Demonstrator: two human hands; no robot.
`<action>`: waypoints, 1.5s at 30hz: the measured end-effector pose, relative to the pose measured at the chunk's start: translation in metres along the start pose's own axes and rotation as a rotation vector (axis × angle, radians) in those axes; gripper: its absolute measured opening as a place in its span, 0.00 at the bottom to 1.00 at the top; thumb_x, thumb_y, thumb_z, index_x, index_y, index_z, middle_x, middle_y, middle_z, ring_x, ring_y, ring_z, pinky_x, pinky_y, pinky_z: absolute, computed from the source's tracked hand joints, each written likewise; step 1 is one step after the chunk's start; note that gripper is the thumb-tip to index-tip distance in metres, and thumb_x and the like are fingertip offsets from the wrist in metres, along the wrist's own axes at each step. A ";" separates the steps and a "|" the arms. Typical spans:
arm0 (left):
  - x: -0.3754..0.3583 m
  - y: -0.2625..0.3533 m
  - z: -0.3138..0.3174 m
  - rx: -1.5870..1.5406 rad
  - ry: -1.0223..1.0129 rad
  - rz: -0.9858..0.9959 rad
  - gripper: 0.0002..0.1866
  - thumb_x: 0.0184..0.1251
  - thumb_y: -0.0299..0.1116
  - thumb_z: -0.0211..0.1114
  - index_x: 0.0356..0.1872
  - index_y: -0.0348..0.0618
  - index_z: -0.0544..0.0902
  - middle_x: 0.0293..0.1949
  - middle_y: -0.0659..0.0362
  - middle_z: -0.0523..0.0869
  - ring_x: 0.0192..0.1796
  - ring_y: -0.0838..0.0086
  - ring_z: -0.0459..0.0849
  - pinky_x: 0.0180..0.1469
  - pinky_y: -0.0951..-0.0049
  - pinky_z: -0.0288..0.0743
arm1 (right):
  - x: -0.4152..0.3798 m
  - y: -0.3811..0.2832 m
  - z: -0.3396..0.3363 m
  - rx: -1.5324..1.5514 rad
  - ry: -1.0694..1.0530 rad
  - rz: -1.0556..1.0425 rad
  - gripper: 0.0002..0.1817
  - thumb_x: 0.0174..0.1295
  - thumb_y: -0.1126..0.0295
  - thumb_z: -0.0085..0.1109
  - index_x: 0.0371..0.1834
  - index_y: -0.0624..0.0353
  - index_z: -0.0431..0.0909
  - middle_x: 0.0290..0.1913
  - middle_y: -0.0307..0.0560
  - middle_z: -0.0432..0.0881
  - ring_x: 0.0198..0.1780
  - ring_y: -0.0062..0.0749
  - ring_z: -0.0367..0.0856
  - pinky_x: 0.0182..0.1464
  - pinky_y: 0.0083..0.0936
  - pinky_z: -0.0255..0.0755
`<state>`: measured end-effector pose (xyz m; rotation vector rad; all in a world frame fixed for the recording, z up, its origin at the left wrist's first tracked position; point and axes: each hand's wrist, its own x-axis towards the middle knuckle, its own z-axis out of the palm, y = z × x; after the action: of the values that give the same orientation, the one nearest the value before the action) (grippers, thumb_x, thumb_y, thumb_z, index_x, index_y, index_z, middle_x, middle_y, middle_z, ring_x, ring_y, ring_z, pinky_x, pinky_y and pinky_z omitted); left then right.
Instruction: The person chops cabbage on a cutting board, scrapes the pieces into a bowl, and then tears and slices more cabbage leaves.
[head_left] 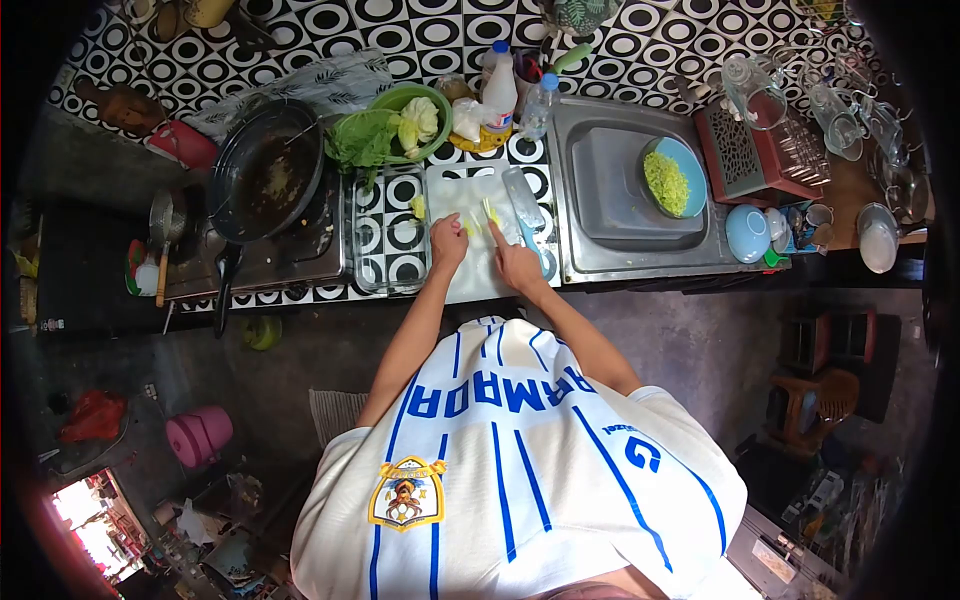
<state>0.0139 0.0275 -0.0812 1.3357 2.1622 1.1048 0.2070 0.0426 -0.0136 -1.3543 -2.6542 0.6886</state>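
My left hand (449,241) is curled closed over the left part of a white cutting board (462,186); whatever its fingers hold is hidden. Small pale green vegetable bits (472,228) lie beside it. My right hand (518,264) is over the board's right side, its index finger stretched out to the end of a pale green and white vegetable strip (489,209). Just right of that hand lies a knife (523,200) with a light blue handle, blade toward the wall. A yellow-green piece (417,206) sits past the board's left edge, by a clear glass dish (370,272).
A black wok (268,170) stands on the stove at left. Behind the board are a green basin (444,149) of leafy vegetables and several bottles (498,88). The steel sink (573,240) at right holds a blue bowl (692,165) of shredded green vegetable.
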 end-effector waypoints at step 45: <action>-0.022 0.037 0.000 -0.489 -0.108 -0.520 0.32 0.64 0.25 0.62 0.71 0.38 0.67 0.65 0.46 0.75 0.61 0.62 0.81 0.57 0.69 0.77 | 0.017 0.028 -0.034 -0.229 -0.154 -0.215 0.43 0.65 0.69 0.51 0.82 0.31 0.43 0.22 0.52 0.83 0.24 0.49 0.83 0.29 0.45 0.77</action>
<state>0.0457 0.0168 -0.0546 0.5618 1.8365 1.1950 0.2269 0.0823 0.0032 -1.0735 -3.0222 0.4952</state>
